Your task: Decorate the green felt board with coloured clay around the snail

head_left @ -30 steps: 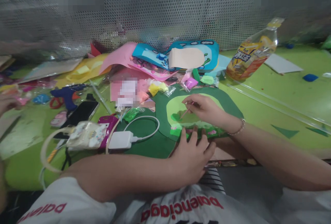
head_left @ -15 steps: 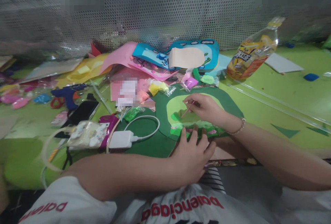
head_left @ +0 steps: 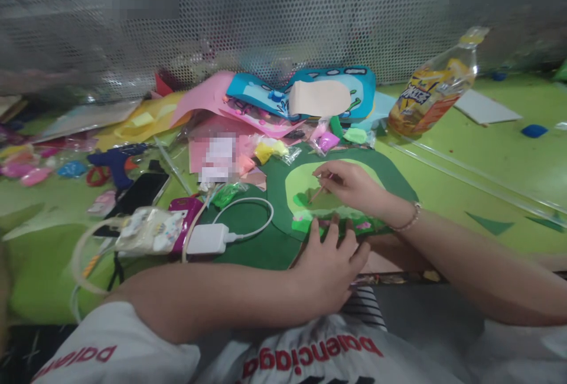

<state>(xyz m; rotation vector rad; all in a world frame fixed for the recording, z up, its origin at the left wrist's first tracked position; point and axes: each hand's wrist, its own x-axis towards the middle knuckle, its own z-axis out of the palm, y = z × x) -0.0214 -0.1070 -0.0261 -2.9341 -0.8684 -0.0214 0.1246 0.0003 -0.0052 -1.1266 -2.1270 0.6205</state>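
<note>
My right hand [head_left: 348, 184] pinches a thin pinkish stick [head_left: 317, 193], its tip down at a green clay patch [head_left: 301, 199]. That patch lies on the light green middle [head_left: 305, 177] of a dark green sheet [head_left: 394, 177]. Along the sheet's near edge runs a brighter green clay strip [head_left: 302, 224] with small pink bits. My left hand [head_left: 328, 266] rests with spread fingers on this near edge, holding nothing. The stick's upper end is partly covered by my right fingers.
Behind the sheet lie bagged clay lumps [head_left: 328, 140] and blue decorated sheets [head_left: 363, 77]. A bottle [head_left: 436, 91] tilts at the back right. To the left are a white charger [head_left: 207, 238] with its cable, a phone [head_left: 144, 192] and a blue glue gun [head_left: 116, 162].
Almost nothing differs. Both hands and the stick keep their places on the green sheet.
</note>
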